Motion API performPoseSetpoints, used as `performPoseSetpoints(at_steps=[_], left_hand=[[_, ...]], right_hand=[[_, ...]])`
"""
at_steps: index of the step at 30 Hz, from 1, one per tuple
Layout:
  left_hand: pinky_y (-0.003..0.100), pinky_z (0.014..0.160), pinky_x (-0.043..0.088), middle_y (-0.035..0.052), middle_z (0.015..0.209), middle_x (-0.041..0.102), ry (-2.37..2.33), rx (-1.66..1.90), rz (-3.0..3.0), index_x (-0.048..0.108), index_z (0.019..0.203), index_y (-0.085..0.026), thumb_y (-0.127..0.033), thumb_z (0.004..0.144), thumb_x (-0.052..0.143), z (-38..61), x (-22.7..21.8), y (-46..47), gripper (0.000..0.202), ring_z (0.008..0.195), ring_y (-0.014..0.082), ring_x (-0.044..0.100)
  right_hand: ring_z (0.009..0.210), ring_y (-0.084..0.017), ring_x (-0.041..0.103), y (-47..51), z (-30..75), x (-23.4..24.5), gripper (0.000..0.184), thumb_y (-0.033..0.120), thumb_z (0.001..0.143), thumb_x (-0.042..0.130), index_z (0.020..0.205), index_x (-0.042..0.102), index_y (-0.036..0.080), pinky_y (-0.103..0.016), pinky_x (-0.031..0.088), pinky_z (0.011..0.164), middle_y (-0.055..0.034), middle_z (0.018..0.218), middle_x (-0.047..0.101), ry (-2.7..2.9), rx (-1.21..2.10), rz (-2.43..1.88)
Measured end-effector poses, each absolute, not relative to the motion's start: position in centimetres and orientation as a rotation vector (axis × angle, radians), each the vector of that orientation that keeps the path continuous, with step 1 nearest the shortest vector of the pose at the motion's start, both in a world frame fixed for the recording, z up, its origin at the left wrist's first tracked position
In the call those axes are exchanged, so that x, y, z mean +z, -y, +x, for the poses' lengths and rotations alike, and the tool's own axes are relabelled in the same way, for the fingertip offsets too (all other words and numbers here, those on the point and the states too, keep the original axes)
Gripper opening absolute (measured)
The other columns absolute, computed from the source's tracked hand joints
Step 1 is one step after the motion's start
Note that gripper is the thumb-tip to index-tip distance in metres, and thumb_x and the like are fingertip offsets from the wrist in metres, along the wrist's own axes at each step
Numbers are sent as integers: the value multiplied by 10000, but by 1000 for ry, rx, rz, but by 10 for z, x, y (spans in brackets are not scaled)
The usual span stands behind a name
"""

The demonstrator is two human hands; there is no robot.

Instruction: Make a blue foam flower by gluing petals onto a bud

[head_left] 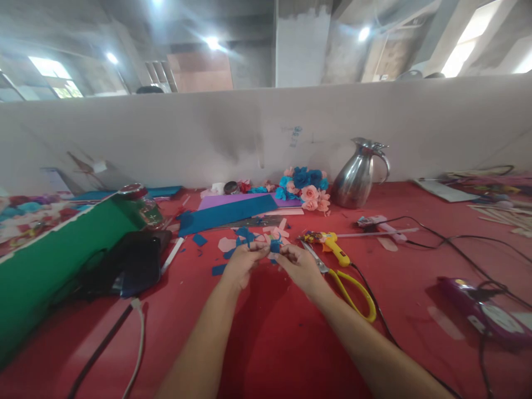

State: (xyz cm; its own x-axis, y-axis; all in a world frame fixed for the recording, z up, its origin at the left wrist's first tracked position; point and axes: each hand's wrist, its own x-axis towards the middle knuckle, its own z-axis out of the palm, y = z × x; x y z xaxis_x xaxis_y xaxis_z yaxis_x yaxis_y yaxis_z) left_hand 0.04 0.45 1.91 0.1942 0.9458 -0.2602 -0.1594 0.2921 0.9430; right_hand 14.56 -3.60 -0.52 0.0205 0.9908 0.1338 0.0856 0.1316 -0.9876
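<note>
A small piece of blue paper (275, 245) is pinched between my two hands above the red table (266, 332). My left hand (245, 260) closes on its left side, thumb and fingertips together. From the right, my right hand (298, 265) grips it with closed fingers. Cut pink paper pieces (226, 244) and blue paper scraps (200, 239) lie just behind and left of the hands. Right of my right hand are yellow-handled scissors (353, 293) and a yellow glue gun (338, 250).
Behind the scraps lie a blue paper sheet (228, 213) and a bunch of paper flowers (305, 185). A steel jug (355, 177) stands by the low wall (187, 138). At left are a green box (62, 277), a jar (141, 205) and a black bag (120, 260). Cables and a purple power strip (482, 310) lie right.
</note>
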Motion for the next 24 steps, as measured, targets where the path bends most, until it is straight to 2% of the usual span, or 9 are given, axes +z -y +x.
performPoseSetpoints(at_steps=[5, 8, 10, 12, 18, 21, 24], left_hand=[[202, 392, 87, -17, 524, 573, -1064, 999, 961, 695, 691, -102, -322, 445, 859, -1, 19, -5, 368, 363, -8, 224], [180, 410, 238, -11, 534, 593, -1058, 980, 1000, 704, 693, -117, -254, 458, 854, 3, 21, -1, 311, 416, 33, 396], [192, 483, 356, 6, 567, 627, -1050, 994, 1040, 702, 670, -127, -209, 463, 849, 5, 22, 1, 266, 512, 84, 519], [219, 539, 411, 15, 569, 641, -1061, 1026, 1072, 703, 655, -134, -203, 500, 830, 6, 23, 2, 212, 553, 114, 560], [253, 598, 434, 23, 584, 662, -1160, 1067, 1196, 711, 646, -139, -240, 551, 793, -2, 21, -4, 162, 553, 129, 563], [253, 599, 418, 14, 567, 650, -1183, 1049, 1286, 696, 622, -143, -292, 545, 799, -4, 19, -5, 197, 544, 126, 545], [257, 614, 420, 19, 561, 651, -1188, 1054, 1366, 685, 617, -146, -321, 596, 763, -3, 18, -5, 192, 552, 134, 556]], right_hand=[[543, -140, 557, 34, 147, -7, 214, 395, 718, 609, 675, 528, 202, -248, 414, 537, 28, 567, 574, 1293, 1074, -1184], [539, -129, 546, 34, 147, -9, 184, 367, 741, 596, 680, 546, 200, -248, 417, 552, 36, 570, 578, 1367, 1061, -1201], [535, -125, 546, 35, 147, -9, 175, 356, 749, 594, 679, 552, 201, -247, 421, 549, 35, 576, 590, 1399, 1068, -1211], [536, -127, 556, 36, 147, -8, 191, 367, 757, 600, 677, 548, 201, -244, 424, 539, 29, 581, 607, 1406, 1078, -1228], [513, -121, 547, 39, 146, -5, 258, 413, 770, 616, 656, 522, 201, -233, 403, 507, 26, 558, 604, 1409, 1101, -1260], [487, -111, 504, 39, 146, -4, 290, 432, 761, 627, 630, 514, 199, -229, 361, 489, 34, 526, 566, 1424, 1070, -1292], [470, -105, 460, 39, 148, -2, 300, 442, 741, 643, 617, 521, 197, -226, 319, 470, 43, 501, 528, 1429, 1038, -1307]])
